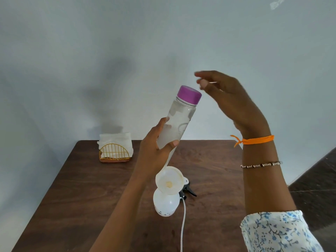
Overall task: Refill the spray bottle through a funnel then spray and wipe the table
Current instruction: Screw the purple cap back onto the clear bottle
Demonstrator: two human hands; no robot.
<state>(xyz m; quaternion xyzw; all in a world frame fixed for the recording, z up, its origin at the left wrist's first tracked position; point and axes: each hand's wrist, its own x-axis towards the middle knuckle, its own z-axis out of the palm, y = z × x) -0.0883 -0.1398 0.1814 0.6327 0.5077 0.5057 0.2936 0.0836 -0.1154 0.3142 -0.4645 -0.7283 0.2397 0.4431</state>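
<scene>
Holding the smooth, hard water bottle [179, 122] low down, tilted above the funnel [169, 180] in the spray bottle [166, 202], the left hand [156, 148] should squeeze firmly because it looks full and slippery, while the right hand [234, 104], fingers loose and empty, hovers by the purple cap [189, 94].

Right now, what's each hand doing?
Left hand: grips the water bottle, purple cap still on.
Right hand: open, holding nothing, beside the cap.

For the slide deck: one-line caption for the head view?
Left hand grips capped water bottle above funnel seated in spray bottle; right hand nears purple cap.
</scene>
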